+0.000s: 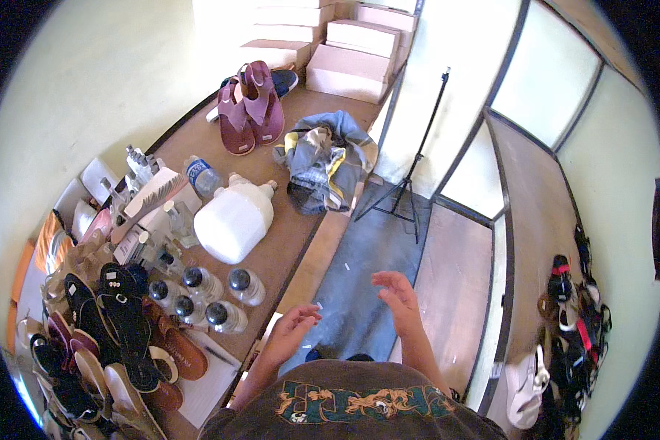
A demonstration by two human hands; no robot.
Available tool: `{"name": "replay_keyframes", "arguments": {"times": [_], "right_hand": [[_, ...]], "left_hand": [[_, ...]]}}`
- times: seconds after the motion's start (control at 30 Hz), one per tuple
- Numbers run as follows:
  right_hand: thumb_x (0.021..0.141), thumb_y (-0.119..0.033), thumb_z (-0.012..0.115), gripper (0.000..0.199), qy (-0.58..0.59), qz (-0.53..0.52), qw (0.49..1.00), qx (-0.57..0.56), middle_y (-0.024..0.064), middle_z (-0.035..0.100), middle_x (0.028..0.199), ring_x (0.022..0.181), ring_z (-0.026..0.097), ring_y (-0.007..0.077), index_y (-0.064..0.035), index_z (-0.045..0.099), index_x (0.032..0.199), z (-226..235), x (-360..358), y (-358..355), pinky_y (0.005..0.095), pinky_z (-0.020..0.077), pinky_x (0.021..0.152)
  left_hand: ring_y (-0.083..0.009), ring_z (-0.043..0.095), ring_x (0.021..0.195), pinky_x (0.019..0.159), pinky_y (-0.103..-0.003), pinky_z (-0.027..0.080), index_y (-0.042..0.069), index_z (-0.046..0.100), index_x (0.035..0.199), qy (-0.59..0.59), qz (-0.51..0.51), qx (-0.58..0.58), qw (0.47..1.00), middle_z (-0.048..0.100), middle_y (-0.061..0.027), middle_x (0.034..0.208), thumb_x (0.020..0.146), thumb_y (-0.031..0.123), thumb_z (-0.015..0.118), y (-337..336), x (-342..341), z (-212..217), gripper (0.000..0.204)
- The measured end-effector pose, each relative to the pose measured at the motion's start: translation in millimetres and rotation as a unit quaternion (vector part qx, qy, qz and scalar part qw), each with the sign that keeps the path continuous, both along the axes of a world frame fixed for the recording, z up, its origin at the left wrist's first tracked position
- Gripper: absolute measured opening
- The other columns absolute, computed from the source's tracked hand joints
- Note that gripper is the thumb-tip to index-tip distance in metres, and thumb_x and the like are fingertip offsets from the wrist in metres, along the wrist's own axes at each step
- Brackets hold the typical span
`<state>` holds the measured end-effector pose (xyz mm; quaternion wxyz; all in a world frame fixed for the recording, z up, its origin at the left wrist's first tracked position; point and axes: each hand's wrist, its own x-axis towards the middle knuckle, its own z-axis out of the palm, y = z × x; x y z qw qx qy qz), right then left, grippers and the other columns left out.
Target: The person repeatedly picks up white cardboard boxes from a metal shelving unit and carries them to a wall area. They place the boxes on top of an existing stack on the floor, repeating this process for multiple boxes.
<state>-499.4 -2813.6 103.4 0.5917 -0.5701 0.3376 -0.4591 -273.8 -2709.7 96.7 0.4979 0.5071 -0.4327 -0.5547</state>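
Note:
My left hand (293, 330) hovers by the long edge of the brown table, its fingers loosely bent and holding nothing. To its right, my right hand (397, 299) is raised over the blue floor strip, empty, with thumb and fingers apart. Nearest to the left hand on the table are several clear bottles with black caps (226, 315). Behind them stands a large white bulb-shaped container (235, 222). A crumpled grey cloth with yellow stripes (330, 163) lies at the table's far right edge.
Maroon sandals (249, 114) and stacked boxes (348, 72) occupy the table's far end. Sandals (128, 330), a comb (154, 192) and a blue-labelled bottle (202, 174) crowd the left. A black tripod (411, 172) stands on the floor. More footwear (576, 330) lines the right.

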Motion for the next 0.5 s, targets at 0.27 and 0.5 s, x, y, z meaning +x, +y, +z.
{"name": "replay_keyframes", "arguments": {"times": [0.27, 0.5], "right_hand": [[0.076, -0.005, 0.059, 0.043, 0.116, 0.097, 0.92, -0.362, 0.012, 0.041, 0.13, 0.124, 0.035, 0.0251, -0.0039, 0.049, 0.117, 77, 63, -144, 0.0361, 0.026, 0.1], [0.069, -0.02, 0.069, 0.063, 0.225, 0.125, 0.871, -0.418, 0.0158, 0.041, 0.128, 0.112, 0.045, 0.0366, -0.0164, 0.041, 0.126, 102, 140, -268, 0.0434, 0.0365, 0.092]], "left_hand": [[-0.0172, 0.051, 0.101, 0.09, -0.03, 0.038, 0.001, 0.047, 0.117, 0.037, 0.044, -0.022, 0.998, 0.055, -0.0103, 0.107, 0.089, 0.01, 0.048, -50, -7, 18, 0.029], [-0.02, 0.051, 0.103, 0.091, -0.033, 0.038, -0.001, 0.045, 0.116, 0.096, 0.208, -0.014, 0.973, 0.055, -0.0124, 0.109, 0.09, 0.012, 0.045, -83, -41, 26, 0.029]]}}
